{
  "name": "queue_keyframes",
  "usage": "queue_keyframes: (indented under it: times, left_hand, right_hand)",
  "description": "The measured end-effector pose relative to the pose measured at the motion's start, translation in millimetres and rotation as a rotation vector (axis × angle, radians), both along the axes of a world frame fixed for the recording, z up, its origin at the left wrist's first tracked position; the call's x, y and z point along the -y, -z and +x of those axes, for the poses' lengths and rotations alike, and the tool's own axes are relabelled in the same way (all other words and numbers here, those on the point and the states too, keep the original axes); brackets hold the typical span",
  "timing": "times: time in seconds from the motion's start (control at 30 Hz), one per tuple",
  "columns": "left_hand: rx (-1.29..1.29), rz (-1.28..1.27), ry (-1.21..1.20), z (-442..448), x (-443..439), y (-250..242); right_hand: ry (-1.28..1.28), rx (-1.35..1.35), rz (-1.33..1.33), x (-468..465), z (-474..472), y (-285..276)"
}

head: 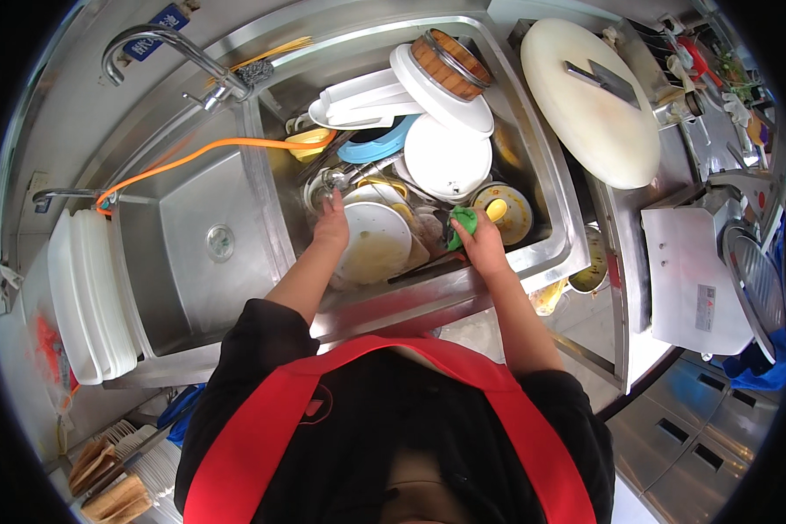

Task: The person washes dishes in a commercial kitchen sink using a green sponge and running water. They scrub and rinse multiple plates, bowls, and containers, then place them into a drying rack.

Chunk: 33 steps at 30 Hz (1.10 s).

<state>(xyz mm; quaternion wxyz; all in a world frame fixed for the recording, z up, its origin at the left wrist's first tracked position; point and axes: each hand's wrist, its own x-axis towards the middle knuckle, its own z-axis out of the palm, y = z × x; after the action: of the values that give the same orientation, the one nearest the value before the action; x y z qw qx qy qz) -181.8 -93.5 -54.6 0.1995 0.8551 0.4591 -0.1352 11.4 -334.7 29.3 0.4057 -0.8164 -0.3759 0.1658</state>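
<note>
In the right basin of a steel double sink, my right hand point(483, 241) grips a bunched green scouring cloth point(462, 226). Just beyond that hand, a yellow spoon point(496, 209) rests in a food-stained bowl point(512, 219). My left hand point(331, 223) is at the left edge of a soiled white plate point(374, 239), with its fingertips by a shiny, clear or metal piece point(334, 178). Whether those fingers hold it cannot be made out. Stacked beyond are a round white dish point(448, 157), a blue basin point(378, 145), long white trays point(367, 101) and a wooden steamer ring point(450, 64).
An orange hose point(216, 143) crosses the left basin point(177, 281) beneath a tall tap point(164, 36). White trays point(95, 298) stand on edge at the far left. To the right, a cleaver point(606, 84) lies on a round cutting board point(586, 131), near a meat slicer point(694, 275).
</note>
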Motion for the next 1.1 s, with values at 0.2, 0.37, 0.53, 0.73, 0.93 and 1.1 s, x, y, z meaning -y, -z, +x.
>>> queue_keyframes:
  times: [0.2,0.37,0.53,0.73,0.93,1.1]
  left_hand:
    - [-0.254,0.094,0.434,-5.1,53.0,37.6]
    - [-0.333,-0.073,0.596,-17.7,66.8,53.1]
    - [-0.476,0.246,0.56,-21.4,44.8,77.5]
    - [-0.527,-0.251,0.387,-5.3,51.7,67.4]
    - [-0.135,-0.333,0.274,26.6,63.6,36.0]
    - [-0.329,-0.238,0.247,29.2,92.4,11.7]
  right_hand:
    - [0.074,0.141,-0.102,36.3,-16.9,-9.3]
    - [0.047,0.192,-0.085,41.9,-16.3,-7.2]
    - [0.07,0.188,-0.176,40.3,-13.2,-6.6]
    - [0.084,0.209,-0.168,40.2,-14.6,-5.9]
    - [0.049,0.23,-0.195,40.1,-14.6,-4.7]
    - [0.064,0.219,-0.234,39.4,-15.2,-4.1]
